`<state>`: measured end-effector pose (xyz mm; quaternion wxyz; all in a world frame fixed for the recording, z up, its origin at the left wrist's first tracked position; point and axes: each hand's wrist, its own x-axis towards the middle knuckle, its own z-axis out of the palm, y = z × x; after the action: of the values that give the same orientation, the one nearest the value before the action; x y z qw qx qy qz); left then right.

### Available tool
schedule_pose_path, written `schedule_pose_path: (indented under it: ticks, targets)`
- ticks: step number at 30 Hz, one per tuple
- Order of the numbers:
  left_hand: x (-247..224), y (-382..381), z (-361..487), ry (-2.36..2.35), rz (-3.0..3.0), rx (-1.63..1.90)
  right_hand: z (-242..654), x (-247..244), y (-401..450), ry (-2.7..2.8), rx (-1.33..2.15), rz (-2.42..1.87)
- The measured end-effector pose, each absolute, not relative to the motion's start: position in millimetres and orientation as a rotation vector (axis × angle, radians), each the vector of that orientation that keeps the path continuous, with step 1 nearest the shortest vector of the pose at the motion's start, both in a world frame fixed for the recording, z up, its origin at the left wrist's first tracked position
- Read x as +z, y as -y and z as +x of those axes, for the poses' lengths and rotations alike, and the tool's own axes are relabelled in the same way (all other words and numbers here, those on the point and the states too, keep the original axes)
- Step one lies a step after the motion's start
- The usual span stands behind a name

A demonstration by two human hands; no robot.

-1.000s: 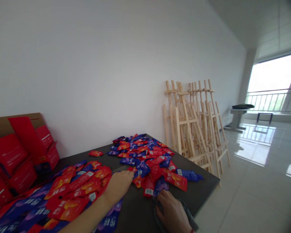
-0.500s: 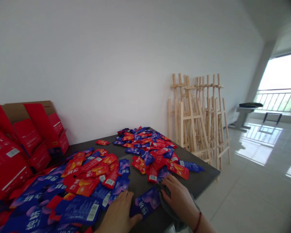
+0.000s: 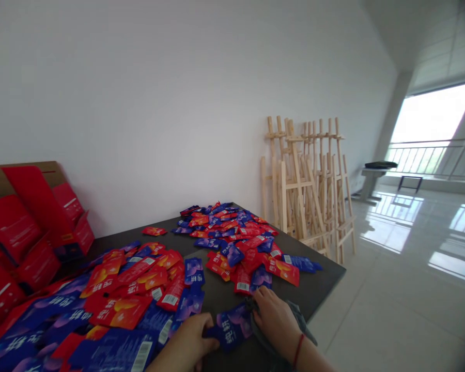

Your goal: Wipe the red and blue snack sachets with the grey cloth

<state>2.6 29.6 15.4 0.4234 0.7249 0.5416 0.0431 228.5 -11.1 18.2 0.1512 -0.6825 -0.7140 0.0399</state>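
A blue pouch (image 3: 234, 325) with purple pictures and white characters lies on the dark tabletop between my hands. My left hand (image 3: 191, 336) pinches its left end between thumb and fingers. My right hand (image 3: 276, 316), a red cord around its wrist, is closed on a dark grey cloth (image 3: 303, 324) at the pouch's right end. Part of the cloth is hidden under the palm. Left of my left hand lies a heap of red and blue pouches (image 3: 126, 309). Beyond my right hand, another heap of such pouches (image 3: 238, 242) spreads to the far corner.
Red cardboard boxes (image 3: 67, 217) with raised flaps stand at the left of the dark table (image 3: 313, 297). A single red pouch (image 3: 154, 231) lies near the wall. Wooden easels (image 3: 306, 186) lean together past the table's right edge, on a shiny tiled floor (image 3: 395, 294).
My left fingers, spread beside the pouch before, are now pinched on its left end. The right hand stays on the cloth at the other end. The view has turned slightly right.
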Motion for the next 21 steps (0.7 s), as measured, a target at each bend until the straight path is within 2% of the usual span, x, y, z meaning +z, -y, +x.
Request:
schedule_pose_path:
  ticks: [3, 11, 21]
  targets:
    - [1.2, -35.2, 8.0, -1.204, 1.546, 0.132, 229.2, 28.2, 15.1, 2.01, 0.061, -2.004]
    - [-19.1, -25.7, 26.4, -1.091, 1.429, 0.285, 177.1, 19.0, 21.1, 2.35, 0.041, -1.604]
    - [-11.4, -28.9, 20.7, -1.063, 1.412, 0.218, 219.2, 13.0, 20.0, 2.088, 0.092, -1.891]
